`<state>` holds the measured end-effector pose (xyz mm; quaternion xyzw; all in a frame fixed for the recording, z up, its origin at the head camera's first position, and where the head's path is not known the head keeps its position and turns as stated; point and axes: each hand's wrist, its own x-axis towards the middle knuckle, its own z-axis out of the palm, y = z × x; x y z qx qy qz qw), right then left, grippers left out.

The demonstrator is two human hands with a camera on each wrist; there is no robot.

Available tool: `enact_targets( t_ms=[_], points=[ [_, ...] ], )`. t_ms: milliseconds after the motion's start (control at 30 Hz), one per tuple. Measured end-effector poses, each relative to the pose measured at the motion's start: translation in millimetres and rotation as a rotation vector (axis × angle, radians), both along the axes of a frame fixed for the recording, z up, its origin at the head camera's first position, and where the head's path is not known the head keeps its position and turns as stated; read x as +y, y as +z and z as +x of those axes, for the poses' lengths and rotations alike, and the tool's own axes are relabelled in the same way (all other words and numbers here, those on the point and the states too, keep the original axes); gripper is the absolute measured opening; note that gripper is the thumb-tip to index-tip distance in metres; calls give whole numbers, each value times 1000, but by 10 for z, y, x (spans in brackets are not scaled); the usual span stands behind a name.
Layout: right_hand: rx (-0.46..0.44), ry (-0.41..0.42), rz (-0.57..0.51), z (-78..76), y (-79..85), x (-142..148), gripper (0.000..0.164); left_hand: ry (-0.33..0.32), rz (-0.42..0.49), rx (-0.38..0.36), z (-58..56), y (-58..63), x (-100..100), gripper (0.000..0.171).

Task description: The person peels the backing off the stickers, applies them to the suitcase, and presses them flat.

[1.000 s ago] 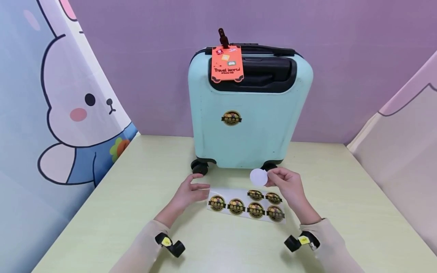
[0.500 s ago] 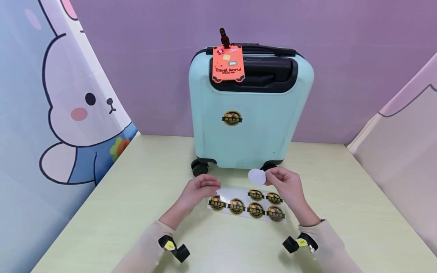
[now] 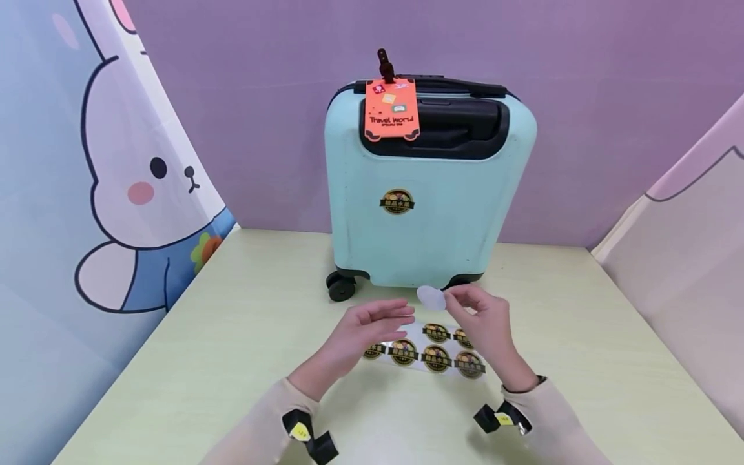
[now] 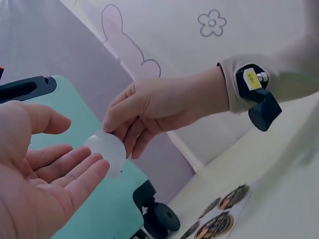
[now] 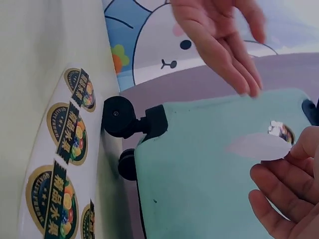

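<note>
Between thumb and fingertips my right hand (image 3: 484, 323) pinches a round sticker (image 3: 431, 298) by its edge, its white back facing me. My left hand (image 3: 366, 332), fingers extended and holding nothing, hovers over the left part of the sticker sheet (image 3: 415, 370). Its fingertips are close to the sticker's left side, and in the left wrist view they overlap the white disc (image 4: 110, 151). Several black-and-gold fruit stickers lie on the sheet; the left hand covers part of it. Behind stands a mint-green suitcase (image 3: 430, 239) with one matching sticker (image 3: 397, 202) on its front.
An orange luggage tag (image 3: 392, 110) hangs from the suitcase's top handle. Black wheels (image 3: 341, 287) rest on the pale table (image 3: 279, 271). A purple wall (image 3: 261, 116) rises behind, with a cartoon rabbit curtain (image 3: 122, 187) at the left.
My left hand has moved right across the sheet toward the sticker. The right hand has shifted slightly left, still pinching the sticker, which now tilts flatter.
</note>
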<state>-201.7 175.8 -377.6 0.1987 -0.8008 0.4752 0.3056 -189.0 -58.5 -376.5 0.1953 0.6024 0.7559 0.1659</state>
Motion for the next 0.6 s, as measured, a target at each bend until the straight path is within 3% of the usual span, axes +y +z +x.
enact_targets(
  t_ms=[267, 533, 600],
  points=[
    [213, 73, 84, 18, -31, -86, 19, 2, 40, -3, -5, 38, 97, 49],
    [374, 151, 139, -15, -59, -132, 8, 7, 66, 26, -13, 16, 122, 52],
    [415, 158, 145, -34, -69, -152, 16, 18, 78, 38, -15, 15, 135, 52]
  ],
)
